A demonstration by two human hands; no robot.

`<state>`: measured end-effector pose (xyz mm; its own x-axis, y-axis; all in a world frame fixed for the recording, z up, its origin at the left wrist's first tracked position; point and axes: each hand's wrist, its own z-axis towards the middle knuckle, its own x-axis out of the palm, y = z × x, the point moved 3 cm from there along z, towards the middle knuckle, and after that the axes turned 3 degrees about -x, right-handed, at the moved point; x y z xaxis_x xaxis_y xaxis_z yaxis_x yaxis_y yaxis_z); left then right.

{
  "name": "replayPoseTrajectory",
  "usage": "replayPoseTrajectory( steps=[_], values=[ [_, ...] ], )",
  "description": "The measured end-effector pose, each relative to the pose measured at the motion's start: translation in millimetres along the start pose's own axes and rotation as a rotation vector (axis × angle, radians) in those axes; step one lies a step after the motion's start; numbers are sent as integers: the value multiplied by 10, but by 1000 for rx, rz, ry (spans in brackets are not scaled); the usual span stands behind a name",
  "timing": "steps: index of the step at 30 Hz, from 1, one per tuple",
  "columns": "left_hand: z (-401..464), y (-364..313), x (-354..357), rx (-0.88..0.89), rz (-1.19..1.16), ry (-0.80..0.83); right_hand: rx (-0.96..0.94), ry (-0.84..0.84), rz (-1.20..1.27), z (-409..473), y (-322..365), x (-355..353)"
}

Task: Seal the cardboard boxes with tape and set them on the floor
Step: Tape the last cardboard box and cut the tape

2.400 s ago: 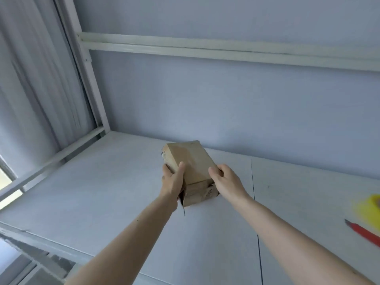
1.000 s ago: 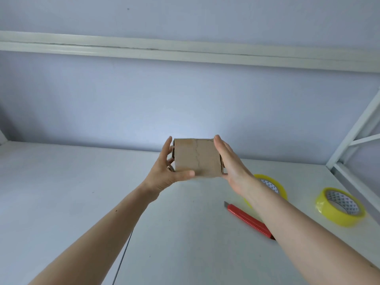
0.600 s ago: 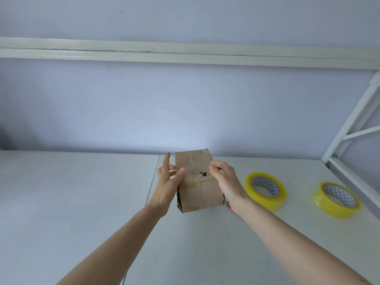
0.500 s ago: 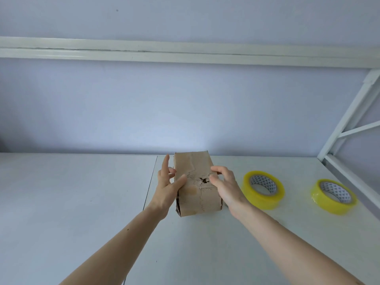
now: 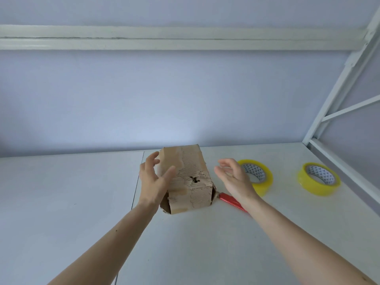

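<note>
A worn brown cardboard box (image 5: 190,177) lies on the white tabletop (image 5: 72,192), its top torn, with a small hole in the middle. My left hand (image 5: 154,179) hovers at the box's left side, fingers spread, thumb over the top face. To the right of the box, a short gap away, my right hand (image 5: 234,177) is open with loosely bent fingers. A yellow tape roll (image 5: 260,178) lies flat just behind my right hand. A second yellow tape roll (image 5: 318,178) lies farther right. A red utility knife (image 5: 230,201) lies under my right wrist, touching the box's right front corner.
A white metal frame post (image 5: 339,83) and rail rise at the right end of the table. A horizontal white beam (image 5: 185,40) crosses the pale wall behind. A seam runs through the tabletop left of the box.
I carried the box from the left part of the table to beside the tape rolls and set it down. Both hands have since let go and drawn apart.
</note>
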<state>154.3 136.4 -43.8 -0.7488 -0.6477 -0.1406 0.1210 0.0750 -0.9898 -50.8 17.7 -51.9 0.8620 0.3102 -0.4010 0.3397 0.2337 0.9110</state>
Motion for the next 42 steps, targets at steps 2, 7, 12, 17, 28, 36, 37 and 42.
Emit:
replayPoseTrajectory(
  steps=[2,7,12,17,28,36,37,42],
  values=[
    [35,-108,21,35,-22,-91,16,-98,-159,53,-111,-256],
    [100,-434,222,99,-164,-147,117,78,-797,132,-390,-629],
    [20,-607,456,81,-194,-82,14,184,-930,178,-505,-678],
    [-8,-538,593,16,-121,-4,7,143,-607,300,-501,-793],
    [-137,-601,989,-412,-457,429,-316,225,209,2,263,-493],
    [-247,-779,941,-431,-849,546,-419,221,200,-39,385,-453],
    [-244,-788,940,-417,-855,556,-427,223,192,-45,402,-459],
    [-159,-766,886,-337,-785,562,-605,52,-79,-65,500,-484]
  ],
)
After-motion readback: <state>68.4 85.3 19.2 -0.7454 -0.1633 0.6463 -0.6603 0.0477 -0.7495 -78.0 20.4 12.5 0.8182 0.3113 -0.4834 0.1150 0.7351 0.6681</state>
